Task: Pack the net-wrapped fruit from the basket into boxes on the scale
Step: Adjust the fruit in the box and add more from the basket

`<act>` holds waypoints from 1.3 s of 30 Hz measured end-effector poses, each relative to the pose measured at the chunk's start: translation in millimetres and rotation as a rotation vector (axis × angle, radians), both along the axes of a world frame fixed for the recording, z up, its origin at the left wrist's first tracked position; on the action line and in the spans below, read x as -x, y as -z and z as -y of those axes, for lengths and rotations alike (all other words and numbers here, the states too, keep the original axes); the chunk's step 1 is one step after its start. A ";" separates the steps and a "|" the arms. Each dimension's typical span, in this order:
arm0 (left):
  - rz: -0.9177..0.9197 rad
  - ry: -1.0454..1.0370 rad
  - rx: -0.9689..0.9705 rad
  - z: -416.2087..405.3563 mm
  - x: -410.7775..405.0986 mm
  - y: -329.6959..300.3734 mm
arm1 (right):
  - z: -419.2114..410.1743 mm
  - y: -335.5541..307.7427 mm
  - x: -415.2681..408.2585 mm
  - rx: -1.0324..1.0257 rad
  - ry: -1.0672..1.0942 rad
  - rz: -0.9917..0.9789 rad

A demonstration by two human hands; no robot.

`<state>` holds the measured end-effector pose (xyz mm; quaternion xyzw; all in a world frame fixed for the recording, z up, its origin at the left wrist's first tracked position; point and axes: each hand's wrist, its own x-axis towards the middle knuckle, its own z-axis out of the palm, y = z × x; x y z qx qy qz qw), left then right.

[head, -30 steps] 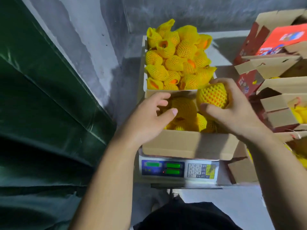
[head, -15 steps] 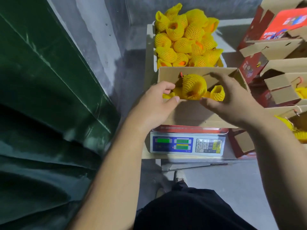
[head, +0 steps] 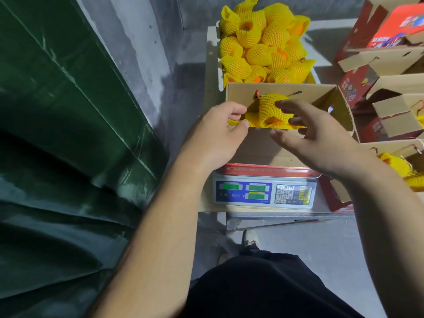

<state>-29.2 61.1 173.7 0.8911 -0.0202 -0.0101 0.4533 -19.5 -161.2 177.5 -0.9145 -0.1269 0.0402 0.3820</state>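
Leftward, a dark green tarpaulin [head: 57,134] fills that whole side beside a grey wall. Stacked cardboard cartons [head: 387,63] with red printing crowd the right edge, some holding yellow netted fruit. At the far end, the basket [head: 212,56] is heaped with net-wrapped fruit [head: 263,42] in yellow foam mesh. Just in front of it, an open cardboard box [head: 286,143] sits on the scale [head: 263,193], whose 3 green displays and keypad face the person. Inside the box lies a netted fruit [head: 268,106] with more yellow mesh beneath. The left hand [head: 213,136] grips the box's near left rim, thumb on the front wall and fingers curled inside. The right hand [head: 319,138] hovers over the box, its grip wide, fingers spread and holding nothing.
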 end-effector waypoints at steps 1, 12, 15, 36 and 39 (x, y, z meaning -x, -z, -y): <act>0.001 -0.001 0.001 0.2 -1.2 -0.6 | -0.1 -0.3 -1.8 -0.007 -0.002 -0.001; 0.035 -0.027 0.054 21.0 -52.8 4.0 | 12.5 11.1 -62.7 -0.119 -0.017 -0.012; 0.047 -0.057 0.072 34.7 -80.6 8.7 | 16.0 9.5 -93.8 -0.182 -0.015 -0.013; -0.008 -0.134 -0.047 97.8 -215.6 45.7 | 18.8 75.4 -352.0 1.099 -0.414 -0.123; -0.024 -0.121 -0.072 102.7 -226.6 46.7 | 28.5 72.9 -346.6 1.044 -0.426 -0.140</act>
